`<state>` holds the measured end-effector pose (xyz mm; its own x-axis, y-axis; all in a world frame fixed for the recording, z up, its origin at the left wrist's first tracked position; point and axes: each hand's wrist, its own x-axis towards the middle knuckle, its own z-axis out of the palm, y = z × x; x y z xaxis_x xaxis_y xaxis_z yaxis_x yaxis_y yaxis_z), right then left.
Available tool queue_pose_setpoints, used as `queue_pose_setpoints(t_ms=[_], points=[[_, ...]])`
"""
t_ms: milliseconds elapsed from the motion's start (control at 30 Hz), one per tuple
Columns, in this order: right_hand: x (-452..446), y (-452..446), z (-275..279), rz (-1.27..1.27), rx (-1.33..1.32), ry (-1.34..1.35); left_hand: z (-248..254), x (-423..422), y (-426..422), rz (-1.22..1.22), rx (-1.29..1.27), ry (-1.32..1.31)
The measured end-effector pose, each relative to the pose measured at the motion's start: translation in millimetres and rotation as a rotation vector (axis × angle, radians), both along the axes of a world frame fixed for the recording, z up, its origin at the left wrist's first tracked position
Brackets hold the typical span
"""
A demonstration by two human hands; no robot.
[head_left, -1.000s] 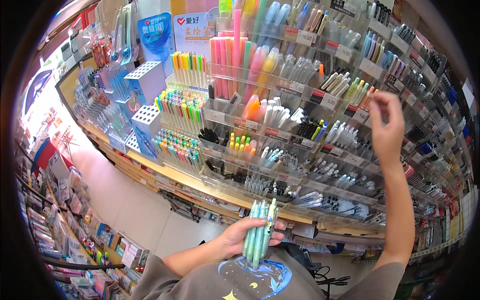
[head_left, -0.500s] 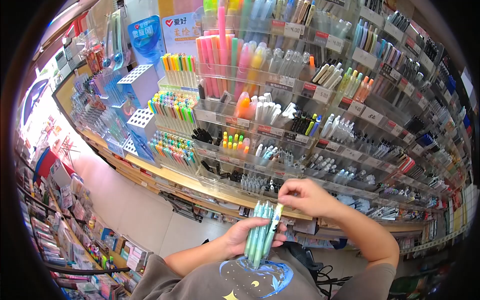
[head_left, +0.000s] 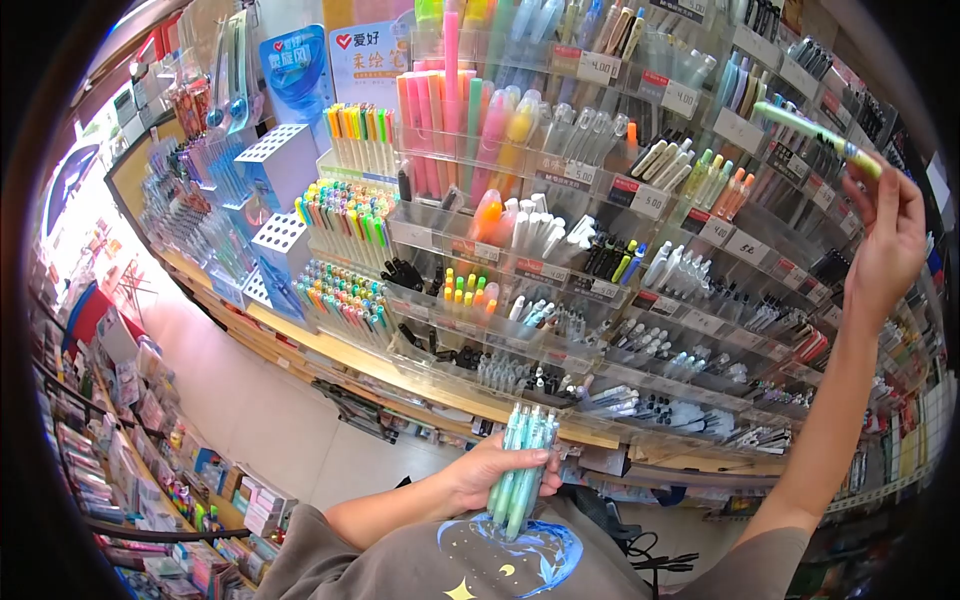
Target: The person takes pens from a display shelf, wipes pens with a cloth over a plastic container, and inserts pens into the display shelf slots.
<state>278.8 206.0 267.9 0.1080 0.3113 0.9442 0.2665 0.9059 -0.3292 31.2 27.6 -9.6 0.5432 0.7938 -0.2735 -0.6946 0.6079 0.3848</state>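
My left hand (head_left: 488, 474) is wrapped round a bunch of pale green and teal click pens (head_left: 522, 470), held upright in front of my shirt. Up at the right, my right hand (head_left: 888, 225) pinches one green pen (head_left: 815, 128) by its yellowish end. That pen points up and to the left, in front of the upper right shelf compartments (head_left: 738, 128). From this angle I cannot tell whether its far tip touches anything there.
A tiered clear pen rack (head_left: 560, 268) with price tags spans the wall ahead. Marker sets (head_left: 345, 215) and blue-white display boxes (head_left: 275, 160) stand at its left. A wooden ledge (head_left: 400, 372) runs below. Packed goods shelves (head_left: 175, 480) lie at lower left, and dark cables (head_left: 650, 550) at lower right.
My right hand has moved from beside the bunch up and right to the upper shelves, carrying one pen away. My left hand has stayed in place with the other pens.
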Motion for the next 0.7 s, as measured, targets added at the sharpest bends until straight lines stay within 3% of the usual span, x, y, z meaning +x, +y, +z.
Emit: queue_pose_setpoints(t_ms=[267,700], points=[[-10.6,53.3,20.1,-0.203,-0.056,-0.266,18.9,3.3,-4.6,-0.090,0.052,0.005],[-15.7,37.8,45.8,-0.158,0.024,-0.190,8.4,4.5,-2.8,-0.032,0.011,0.034]])
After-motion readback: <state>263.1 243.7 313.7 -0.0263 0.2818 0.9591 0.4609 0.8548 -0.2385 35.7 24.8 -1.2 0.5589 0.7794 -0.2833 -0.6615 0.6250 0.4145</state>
